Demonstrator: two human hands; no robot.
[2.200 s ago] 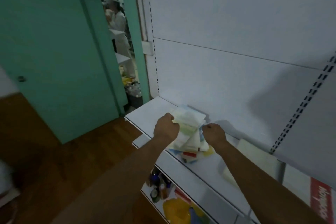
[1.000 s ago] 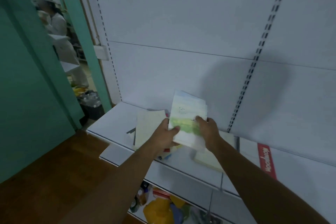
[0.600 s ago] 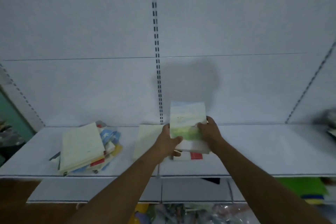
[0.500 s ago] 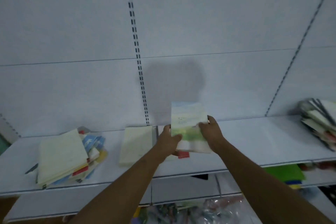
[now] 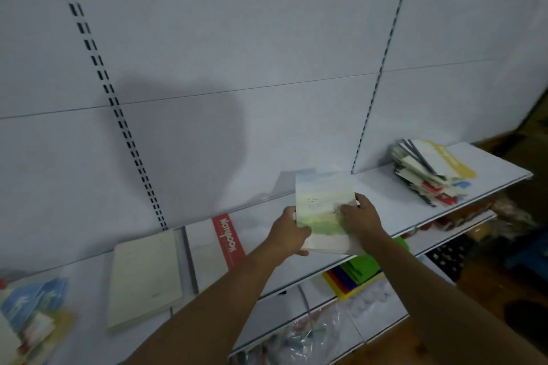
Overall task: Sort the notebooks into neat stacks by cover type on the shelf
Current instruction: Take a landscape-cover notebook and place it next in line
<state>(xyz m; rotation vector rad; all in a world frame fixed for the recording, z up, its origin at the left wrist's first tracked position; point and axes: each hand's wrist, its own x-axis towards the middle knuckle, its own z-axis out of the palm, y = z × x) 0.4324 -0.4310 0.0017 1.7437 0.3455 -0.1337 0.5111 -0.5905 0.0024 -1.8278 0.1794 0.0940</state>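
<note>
Two hands clasp one small stack of landscape-cover notebooks (image 5: pixel 323 210): the left hand (image 5: pixel 289 232) has its grip closed around the stack's left edge, the right hand (image 5: pixel 360 218) around its right side, fingers over the cover. The stack sits low over the white shelf (image 5: pixel 385 187), long axis running from the person toward the white slotted back panel (image 5: pixel 237 38), sky end farthest. Leftward lie a red-spined notebook (image 5: pixel 213 243) and a cream notebook (image 5: pixel 143 274); a loose pile (image 5: pixel 430 175) sits at far right.
</note>
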